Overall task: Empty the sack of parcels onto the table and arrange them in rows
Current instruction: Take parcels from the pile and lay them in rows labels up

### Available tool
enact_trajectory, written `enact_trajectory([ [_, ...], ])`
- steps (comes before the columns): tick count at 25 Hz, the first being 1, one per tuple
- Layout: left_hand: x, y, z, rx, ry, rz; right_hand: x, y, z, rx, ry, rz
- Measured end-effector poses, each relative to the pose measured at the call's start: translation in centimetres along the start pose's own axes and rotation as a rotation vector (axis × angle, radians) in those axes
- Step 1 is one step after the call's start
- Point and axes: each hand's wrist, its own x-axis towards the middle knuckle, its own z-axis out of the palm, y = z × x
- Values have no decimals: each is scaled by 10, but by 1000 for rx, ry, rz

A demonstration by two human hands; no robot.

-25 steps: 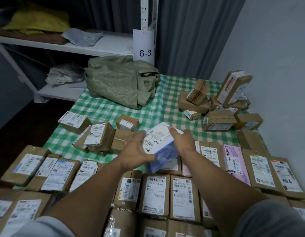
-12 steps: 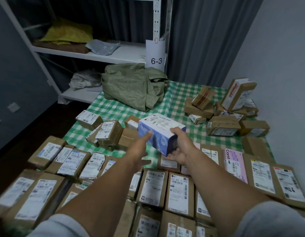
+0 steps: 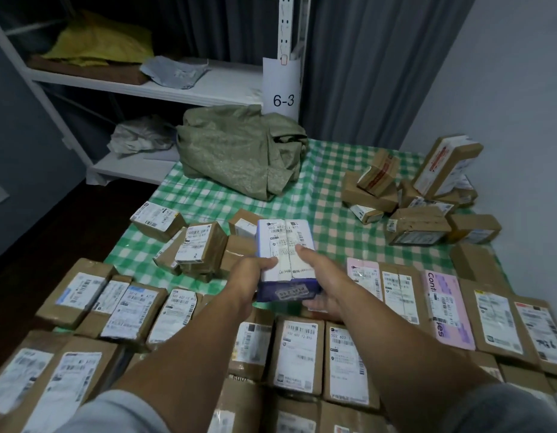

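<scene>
Both hands are on the blue-and-white parcel (image 3: 285, 254), held just above the middle of the table (image 3: 327, 214). The left hand (image 3: 250, 278) grips its near left corner and the right hand (image 3: 325, 284) its near right corner, thumbs on the label. To my eye it belongs in the gap beneath it, in the row with the pink parcel (image 3: 449, 304). It wants lowering flat, label up, its edges squared to its neighbours. The fingers under the parcel are hidden, and so is the gap itself, so I cannot tell how much room there is. The green sack (image 3: 242, 148) lies slumped at the far edge, and I cannot tell whether it is quite empty. The nearest rows are cut off by the arms and the frame's lower edge.
</scene>
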Motion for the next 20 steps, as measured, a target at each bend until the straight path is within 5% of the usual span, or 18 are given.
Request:
enact_trajectory([
  [5, 71, -2, -44, 128, 34, -52, 44, 14, 28, -3, 171, 1],
  [12, 149, -12, -62, 1043, 89, 232, 85, 37, 52, -15, 429, -27],
  [15, 160, -10, -64, 1059, 102, 296, 94, 48, 65, -97, 484, -20],
  [20, 166, -20, -68, 854, 8, 146, 98, 54, 78, -203, 449, -34],
])
